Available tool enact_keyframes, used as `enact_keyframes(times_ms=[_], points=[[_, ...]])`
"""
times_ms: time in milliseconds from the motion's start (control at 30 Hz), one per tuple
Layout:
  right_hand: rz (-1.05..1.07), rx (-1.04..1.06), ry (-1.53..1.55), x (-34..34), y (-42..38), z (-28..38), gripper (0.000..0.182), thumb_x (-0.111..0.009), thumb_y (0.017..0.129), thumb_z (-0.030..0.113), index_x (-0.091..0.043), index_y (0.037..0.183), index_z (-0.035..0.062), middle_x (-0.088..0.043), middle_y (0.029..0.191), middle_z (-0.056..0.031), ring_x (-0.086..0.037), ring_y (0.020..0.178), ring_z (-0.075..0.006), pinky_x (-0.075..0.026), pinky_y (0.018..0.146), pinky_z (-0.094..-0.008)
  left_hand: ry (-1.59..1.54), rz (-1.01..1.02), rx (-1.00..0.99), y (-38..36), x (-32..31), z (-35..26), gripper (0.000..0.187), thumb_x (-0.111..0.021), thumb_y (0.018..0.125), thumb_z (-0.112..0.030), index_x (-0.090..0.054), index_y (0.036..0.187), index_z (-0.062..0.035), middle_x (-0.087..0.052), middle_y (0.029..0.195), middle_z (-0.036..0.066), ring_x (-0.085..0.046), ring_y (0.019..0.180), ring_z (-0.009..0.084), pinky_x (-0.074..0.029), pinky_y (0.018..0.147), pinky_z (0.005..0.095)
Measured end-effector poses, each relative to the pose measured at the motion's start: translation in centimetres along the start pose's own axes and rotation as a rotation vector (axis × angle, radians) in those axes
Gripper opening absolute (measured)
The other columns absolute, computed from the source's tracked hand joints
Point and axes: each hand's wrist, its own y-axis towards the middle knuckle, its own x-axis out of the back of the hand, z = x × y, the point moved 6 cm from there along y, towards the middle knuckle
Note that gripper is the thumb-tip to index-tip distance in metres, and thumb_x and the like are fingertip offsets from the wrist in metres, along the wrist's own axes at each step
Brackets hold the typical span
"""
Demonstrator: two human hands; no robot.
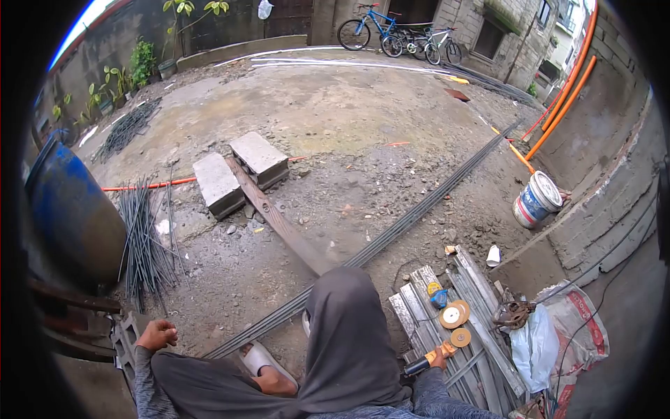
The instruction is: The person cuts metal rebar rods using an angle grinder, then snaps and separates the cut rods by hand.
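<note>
My right hand (pixel 438 359) is wrapped around a yellow and black angle grinder (pixel 419 364), low over metal channels (pixel 412 307). A tan cutting disc (pixel 460 337) shows right at the grinder's head. Other cutting discs (pixel 453 315) and a blue tape measure (pixel 438 299) lie on the channels just beyond. On the left, my left hand (pixel 158 336) is loosely closed beside my knee, with nothing visible in it. A hollow concrete block (pixel 128 335) stands beside that hand. Long steel rebars (pixel 391 234) run diagonally past my feet and knee.
Two concrete blocks (pixel 241 171) flank a wooden plank (pixel 269 209) ahead. Cut rods (pixel 143 237) lie near a blue drum (pixel 70 209) at left. A paint bucket (pixel 536 200), white plastic bag (pixel 534 353), cement sack (pixel 576 318) and dark cord (pixel 607 279) are at right.
</note>
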Motion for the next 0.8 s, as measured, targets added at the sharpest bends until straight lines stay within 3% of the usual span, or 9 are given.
enact_keyframes(times_ms=[100,200,300,400,500,600,700,800], points=[[0.104,-0.194,0.133,-0.1,1.8,-2.4,0.069,-0.088,0.070,0.027,-0.060,0.121,-0.0116,-0.068,0.112,-0.0228,-0.071,0.088,-0.0310,-0.060,0.075,-0.0445,-0.006,0.006,0.008,0.1,-0.2,-0.2,0.027,-0.064,0.098,-0.020,-0.065,0.113,0.0024,-0.073,0.092,0.010,-0.075,0.077,0.0192,-0.055,0.059,0.0308],[0.150,-0.192,0.305,-0.5,0.3,-2.1,0.055,-0.083,0.078,0.029,-0.062,0.119,-0.0014,-0.069,0.103,-0.0139,-0.070,0.084,-0.0296,-0.057,0.065,-0.0492,0.009,0.007,0.010,0.0,-0.2,-0.7,0.027,-0.064,0.098,-0.020,-0.064,0.113,0.0022,-0.073,0.092,0.010,-0.075,0.077,0.0193,-0.055,0.059,0.0308],[0.206,-0.222,0.269,-0.3,0.0,-1.6,0.056,-0.083,0.079,0.030,-0.061,0.120,0.0004,-0.069,0.101,-0.0126,-0.070,0.083,-0.0283,-0.057,0.065,-0.0491,0.001,0.011,0.001,0.2,-0.1,-0.3,0.026,-0.064,0.098,-0.021,-0.064,0.113,0.0014,-0.073,0.092,0.010,-0.075,0.076,0.0193,-0.054,0.059,0.0306],[0.218,-0.188,0.252,-0.4,0.7,-2.2,0.057,-0.085,0.078,0.031,-0.060,0.120,0.0007,-0.068,0.100,-0.0129,-0.070,0.083,-0.0287,-0.058,0.067,-0.0490,-0.016,0.014,-0.001,0.4,-0.1,0.0,0.025,-0.064,0.098,-0.021,-0.064,0.112,-0.0001,-0.073,0.090,0.009,-0.074,0.076,0.0190,-0.054,0.058,0.0302],[0.063,-0.123,0.235,0.2,0.7,-2.5,0.058,-0.087,0.077,0.027,-0.059,0.120,-0.0003,-0.068,0.098,-0.0141,-0.069,0.083,-0.0294,-0.058,0.068,-0.0479,-0.030,0.011,0.002,0.3,-0.2,0.2,0.023,-0.064,0.098,-0.021,-0.065,0.110,-0.0014,-0.073,0.089,0.009,-0.074,0.076,0.0184,-0.054,0.058,0.0300],[0.102,-0.062,0.308,-0.1,0.0,-1.9,0.059,-0.089,0.074,0.022,-0.059,0.117,-0.0046,-0.068,0.101,-0.0171,-0.069,0.085,-0.0304,-0.059,0.070,-0.0469,-0.030,0.004,0.009,0.0,-0.1,-0.1,0.022,-0.064,0.099,-0.021,-0.065,0.110,-0.0020,-0.074,0.089,0.008,-0.074,0.076,0.0177,-0.054,0.058,0.0298],[0.070,-0.001,0.098,0.2,0.6,-1.7,0.062,-0.089,0.075,0.024,-0.064,0.118,-0.0114,-0.070,0.113,-0.0198,-0.071,0.090,-0.0274,-0.060,0.080,-0.0419,-0.033,0.001,0.014,0.0,-0.2,0.0,0.022,-0.063,0.099,-0.021,-0.065,0.109,-0.0017,-0.074,0.090,0.008,-0.074,0.076,0.0168,-0.053,0.058,0.0292],[-0.013,0.029,-0.069,0.6,-0.2,-0.6,0.064,-0.090,0.073,0.027,-0.066,0.118,-0.0116,-0.071,0.115,-0.0216,-0.072,0.094,-0.0296,-0.059,0.083,-0.0405,-0.026,0.001,-0.001,-0.2,-0.2,-0.1,0.022,-0.063,0.099,-0.021,-0.065,0.108,-0.0013,-0.074,0.090,0.008,-0.074,0.076,0.0163,-0.053,0.057,0.0286]])
